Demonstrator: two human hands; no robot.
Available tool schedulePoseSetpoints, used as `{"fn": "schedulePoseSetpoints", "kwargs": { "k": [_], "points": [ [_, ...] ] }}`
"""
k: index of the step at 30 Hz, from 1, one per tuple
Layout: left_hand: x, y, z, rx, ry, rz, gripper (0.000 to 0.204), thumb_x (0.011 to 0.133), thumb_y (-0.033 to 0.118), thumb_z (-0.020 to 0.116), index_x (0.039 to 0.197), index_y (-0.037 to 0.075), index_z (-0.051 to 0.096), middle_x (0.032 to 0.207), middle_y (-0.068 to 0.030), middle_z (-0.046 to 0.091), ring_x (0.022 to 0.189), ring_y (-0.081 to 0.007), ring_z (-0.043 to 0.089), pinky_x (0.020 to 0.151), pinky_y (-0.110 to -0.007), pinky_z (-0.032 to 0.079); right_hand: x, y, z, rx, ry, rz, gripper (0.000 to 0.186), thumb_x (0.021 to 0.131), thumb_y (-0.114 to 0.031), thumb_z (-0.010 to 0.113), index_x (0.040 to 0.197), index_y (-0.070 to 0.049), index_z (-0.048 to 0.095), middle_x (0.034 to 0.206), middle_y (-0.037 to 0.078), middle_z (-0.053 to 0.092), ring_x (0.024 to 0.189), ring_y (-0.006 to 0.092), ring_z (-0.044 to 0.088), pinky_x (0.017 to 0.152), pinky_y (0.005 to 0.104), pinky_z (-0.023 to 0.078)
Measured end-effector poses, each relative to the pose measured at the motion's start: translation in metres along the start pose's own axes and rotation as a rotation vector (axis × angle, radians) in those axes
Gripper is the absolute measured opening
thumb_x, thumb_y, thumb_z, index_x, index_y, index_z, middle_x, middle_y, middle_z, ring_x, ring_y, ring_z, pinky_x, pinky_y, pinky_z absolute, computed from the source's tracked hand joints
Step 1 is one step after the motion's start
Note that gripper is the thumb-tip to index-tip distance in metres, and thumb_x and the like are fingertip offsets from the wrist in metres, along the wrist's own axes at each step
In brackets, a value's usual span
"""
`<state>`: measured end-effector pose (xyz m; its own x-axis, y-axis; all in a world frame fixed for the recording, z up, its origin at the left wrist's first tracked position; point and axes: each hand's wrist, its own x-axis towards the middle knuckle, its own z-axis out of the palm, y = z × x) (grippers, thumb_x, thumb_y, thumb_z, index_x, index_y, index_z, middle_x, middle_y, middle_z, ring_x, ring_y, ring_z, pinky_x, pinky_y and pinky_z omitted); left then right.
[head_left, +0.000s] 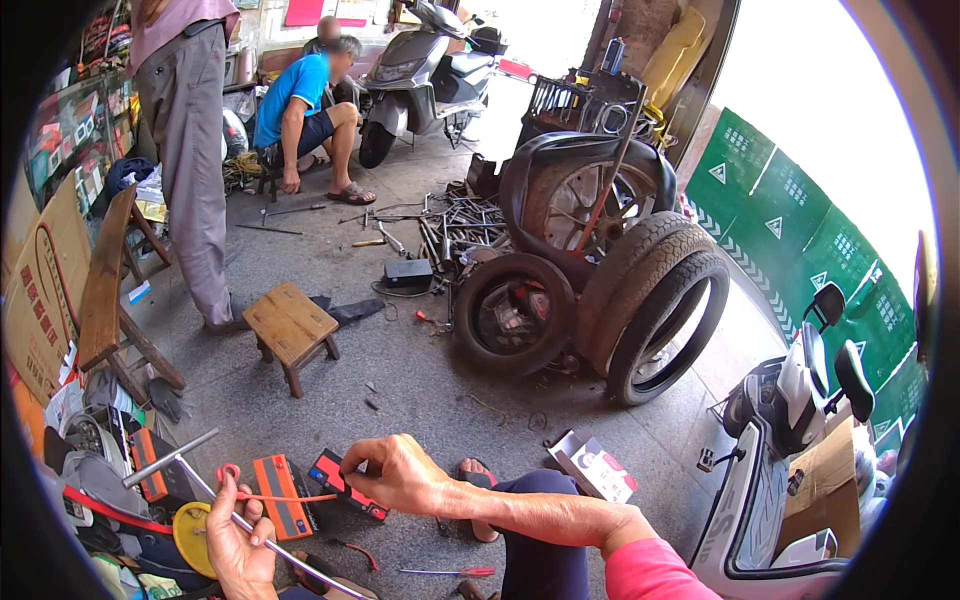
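Note:
My left hand [240, 540] is closed around a red cable [285, 497], whose loop sticks up above the fingers, and around the shaft of a metal T-handle tool [305, 567]. My right hand [395, 470] pinches the other stretch of that cable, over a black-and-red battery [330, 468]; whether it touches the battery is unclear. An orange-and-black battery [285, 480] lies beside them, and a yellow disc [192, 530] is left of my left hand. A red-handled screwdriver [476, 572] lies below on the floor.
Ahead stand a wooden stool [290, 320], stacked tires [665, 330] and scattered tools [450, 230]. A bench [110, 290] and a standing person [190, 180] are left; two seated people [300, 110] are behind. A white scooter [760, 480] and open box [595, 465] are right.

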<state>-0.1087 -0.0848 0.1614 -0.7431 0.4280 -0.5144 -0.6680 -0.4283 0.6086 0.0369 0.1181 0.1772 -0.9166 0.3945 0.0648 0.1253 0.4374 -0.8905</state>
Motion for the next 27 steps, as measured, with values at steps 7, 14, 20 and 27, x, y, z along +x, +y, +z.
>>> {"fn": "schedulePoseSetpoints", "kwargs": {
  "k": [7,14,20,27],
  "points": [
    [0.003,-0.001,-0.004,-0.003,-0.036,-0.001,0.017,0.095,0.025,0.065,0.109,0.016,0.067,0.079,0.0009,0.064,0.058,-0.0072,0.061,0.033,-0.017,0.031,0.001,0.001,-0.004,0.015,-0.062,0.098,0.017,0.076,-0.009,0.068,0.091,-0.002,0.072,0.083,0.015,0.072,0.076,0.0282,0.070,0.070,0.0376,0.054],
    [0.003,-0.003,-0.006,0.008,-0.033,-0.004,0.017,0.095,0.025,0.065,0.110,0.015,0.067,0.079,0.0005,0.065,0.059,-0.0077,0.063,0.032,-0.018,0.032,0.001,-0.002,-0.005,0.057,-0.011,0.160,0.015,0.077,-0.009,0.068,0.090,-0.003,0.072,0.082,0.010,0.073,0.069,0.0201,0.068,0.066,0.0345,0.053],
    [0.001,-0.003,-0.005,0.012,-0.039,-0.005,0.018,0.096,0.022,0.064,0.111,0.012,0.066,0.079,0.0002,0.064,0.062,-0.0078,0.062,0.035,-0.019,0.033,0.003,0.003,-0.006,0.037,-0.039,0.150,0.014,0.077,-0.009,0.069,0.089,-0.004,0.072,0.081,0.007,0.073,0.067,0.0149,0.065,0.064,0.0321,0.052],
    [-0.001,-0.003,0.000,0.021,-0.070,-0.015,0.018,0.095,0.021,0.065,0.109,0.010,0.066,0.079,0.0001,0.064,0.062,-0.0076,0.063,0.035,-0.020,0.033,0.006,0.024,0.003,0.315,-0.013,0.166,0.008,0.085,-0.004,0.069,0.093,-0.001,0.070,0.075,-0.002,0.065,0.061,0.0013,0.052,0.051,0.0212,0.043]
  ]
}}
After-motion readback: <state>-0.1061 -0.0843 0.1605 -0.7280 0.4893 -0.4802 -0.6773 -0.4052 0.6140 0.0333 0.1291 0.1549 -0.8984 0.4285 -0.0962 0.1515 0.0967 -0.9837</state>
